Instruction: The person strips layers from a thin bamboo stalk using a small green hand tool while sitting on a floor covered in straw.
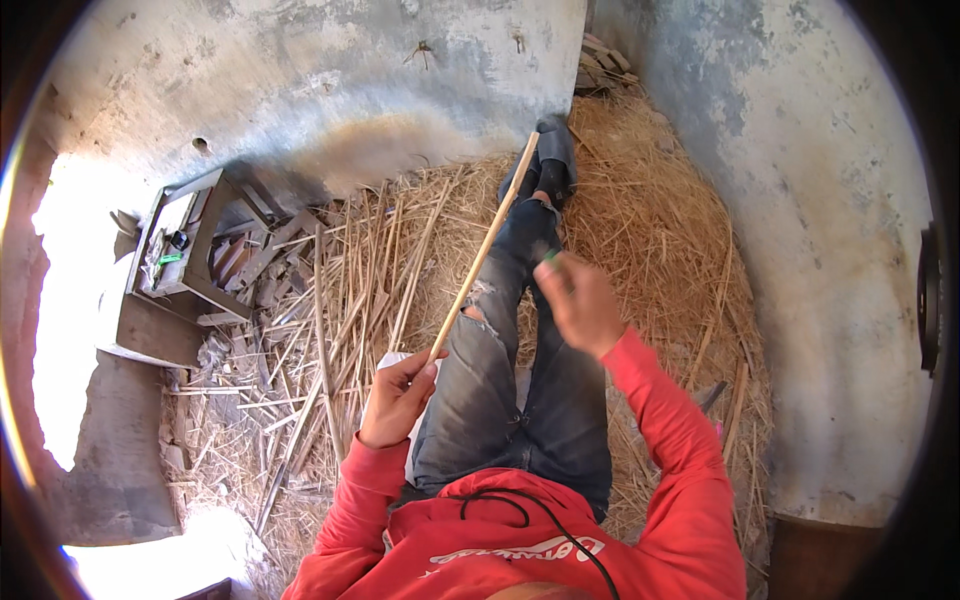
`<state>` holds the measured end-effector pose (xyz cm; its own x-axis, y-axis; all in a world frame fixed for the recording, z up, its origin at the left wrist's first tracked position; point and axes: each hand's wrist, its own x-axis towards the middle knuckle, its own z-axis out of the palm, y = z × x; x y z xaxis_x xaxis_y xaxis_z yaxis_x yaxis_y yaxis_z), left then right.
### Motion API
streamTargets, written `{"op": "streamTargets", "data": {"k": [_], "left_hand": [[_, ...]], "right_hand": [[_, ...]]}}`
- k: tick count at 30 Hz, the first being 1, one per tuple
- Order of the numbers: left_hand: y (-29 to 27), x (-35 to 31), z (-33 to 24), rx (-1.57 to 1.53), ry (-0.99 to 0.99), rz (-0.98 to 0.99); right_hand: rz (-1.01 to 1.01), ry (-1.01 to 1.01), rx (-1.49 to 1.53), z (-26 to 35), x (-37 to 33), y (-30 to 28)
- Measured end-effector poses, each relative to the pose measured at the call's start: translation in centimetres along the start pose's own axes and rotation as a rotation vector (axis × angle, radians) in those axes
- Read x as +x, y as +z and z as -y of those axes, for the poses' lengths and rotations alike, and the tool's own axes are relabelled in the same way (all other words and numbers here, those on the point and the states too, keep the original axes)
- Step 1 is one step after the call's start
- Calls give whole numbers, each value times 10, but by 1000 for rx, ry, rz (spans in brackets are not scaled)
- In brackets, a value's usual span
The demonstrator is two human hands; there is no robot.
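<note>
Head view shows a person seated on straw with legs stretched out, working on 1 long pale cane strip [485, 245]. The left hand [398, 398] grasps the strip's near end, fingers curled closed around it beside the left thigh, and the strip rises at a slant across the left knee toward the shoes. The right hand [578, 300] is raised over the right knee, blurred by motion, its fingers closed on a small green-tipped tool [550, 257]; what kind of tool it is I cannot tell. It stands near the strip but apart from it. By my reading, the step in hand is trimming or shaving the strip, and the next move calls for bringing the tool to the strip while the left hand keeps it steady. More split canes [320, 330] lie scattered on the straw at the left.
</note>
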<state>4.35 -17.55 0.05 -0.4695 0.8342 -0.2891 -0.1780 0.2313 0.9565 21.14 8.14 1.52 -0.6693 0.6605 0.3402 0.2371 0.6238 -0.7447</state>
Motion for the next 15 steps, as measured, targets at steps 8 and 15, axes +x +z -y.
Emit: {"op": "streamTargets", "data": {"k": [8,15], "left_hand": [[6,-5,12,165,32,5],[1,-11,15,131,7,-23]], "right_hand": [[57,158,-257,-12,22,29],[220,-68,-258,21,-30,42]]}}
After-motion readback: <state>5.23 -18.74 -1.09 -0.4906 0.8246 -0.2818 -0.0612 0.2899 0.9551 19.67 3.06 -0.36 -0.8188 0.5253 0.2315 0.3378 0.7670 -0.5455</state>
